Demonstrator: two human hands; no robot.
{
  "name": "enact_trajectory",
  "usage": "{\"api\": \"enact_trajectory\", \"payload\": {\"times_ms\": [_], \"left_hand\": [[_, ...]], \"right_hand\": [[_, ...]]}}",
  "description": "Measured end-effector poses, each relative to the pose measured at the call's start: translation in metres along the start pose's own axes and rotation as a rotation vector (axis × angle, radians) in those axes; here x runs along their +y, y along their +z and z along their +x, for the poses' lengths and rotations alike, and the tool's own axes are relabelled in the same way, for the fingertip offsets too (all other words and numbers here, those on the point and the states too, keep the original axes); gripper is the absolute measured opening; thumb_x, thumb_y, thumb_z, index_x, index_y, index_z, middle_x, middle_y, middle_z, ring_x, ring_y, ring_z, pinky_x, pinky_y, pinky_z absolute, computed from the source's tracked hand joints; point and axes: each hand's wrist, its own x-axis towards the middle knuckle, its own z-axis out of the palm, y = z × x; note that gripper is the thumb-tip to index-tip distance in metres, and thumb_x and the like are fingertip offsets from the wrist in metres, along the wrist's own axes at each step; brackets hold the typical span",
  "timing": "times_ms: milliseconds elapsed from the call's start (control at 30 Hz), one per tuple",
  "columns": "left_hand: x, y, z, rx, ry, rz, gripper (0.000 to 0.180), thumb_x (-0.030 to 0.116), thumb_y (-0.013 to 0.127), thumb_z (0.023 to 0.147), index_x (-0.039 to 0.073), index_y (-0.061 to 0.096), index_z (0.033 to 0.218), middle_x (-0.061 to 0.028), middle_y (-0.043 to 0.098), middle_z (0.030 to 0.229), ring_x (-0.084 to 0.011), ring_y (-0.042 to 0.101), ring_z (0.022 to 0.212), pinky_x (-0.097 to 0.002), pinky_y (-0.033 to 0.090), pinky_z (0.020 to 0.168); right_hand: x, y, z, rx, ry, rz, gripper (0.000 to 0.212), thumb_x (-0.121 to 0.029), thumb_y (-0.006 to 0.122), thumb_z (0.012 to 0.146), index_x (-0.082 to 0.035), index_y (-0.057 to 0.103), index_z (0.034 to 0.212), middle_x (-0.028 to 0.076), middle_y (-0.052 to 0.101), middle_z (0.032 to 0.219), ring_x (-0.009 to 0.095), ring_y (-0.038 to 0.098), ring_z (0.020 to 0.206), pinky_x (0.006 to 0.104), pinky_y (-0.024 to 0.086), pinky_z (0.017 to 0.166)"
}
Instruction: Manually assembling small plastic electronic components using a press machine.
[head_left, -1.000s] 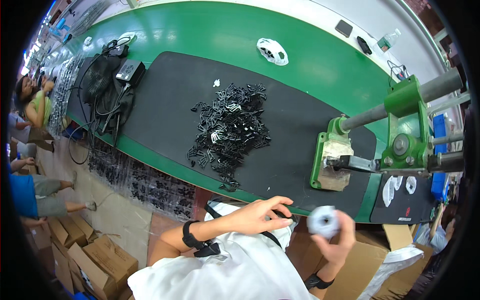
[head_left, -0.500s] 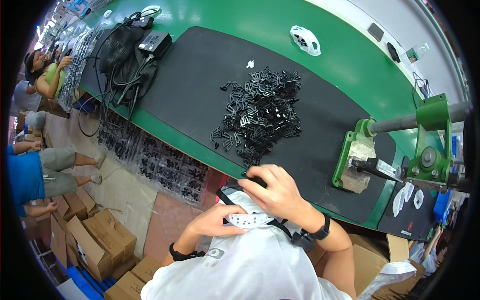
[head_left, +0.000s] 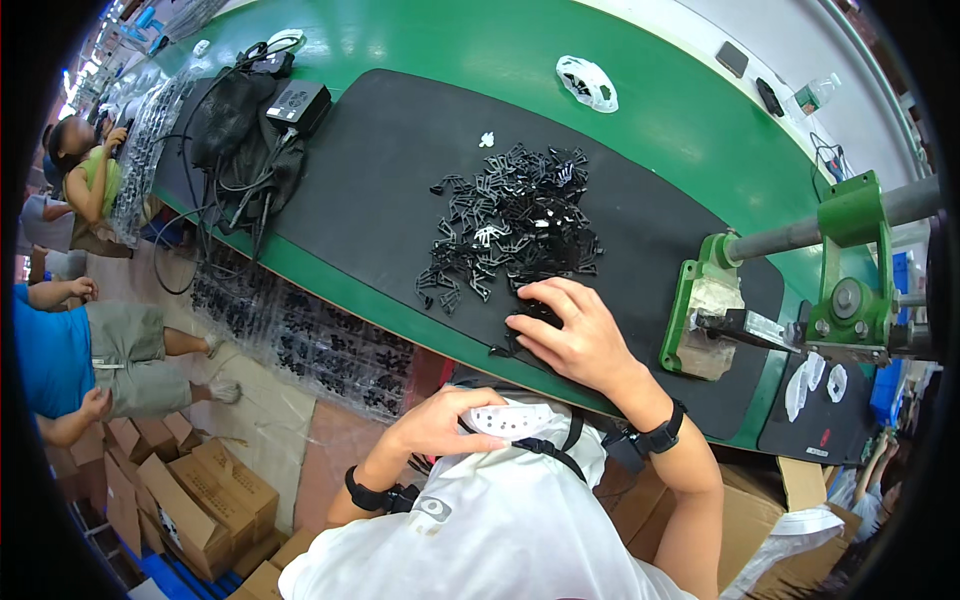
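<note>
black clips (head_left: pixel 512 222), right hand (head_left: pixel 578 335) now reaching farther in

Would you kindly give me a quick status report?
Left hand holding white part. Right hand at near edge of black pieces, grip unclear. Nothing seen blocking either hand.
</note>
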Motion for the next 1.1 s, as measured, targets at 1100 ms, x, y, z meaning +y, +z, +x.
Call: {"api": "enact_trajectory", "payload": {"times_ms": [1100], "left_hand": [[0.017,-0.011,0.014,-0.024,0.07,0.094,0.033,0.013,0.081,0.075,-0.003,0.067,0.1,-0.0176,0.07,0.107,-0.0271,0.07,0.096,-0.0338,0.054,0.083]], "right_hand": [[-0.006,-0.059,-0.012,-0.196,0.059,-0.026,0.02,-0.012,0.061,0.078,-0.009,0.068,0.097,0.004,0.06,0.101,0.022,0.058,0.093,0.0331,0.051,0.078]]}}
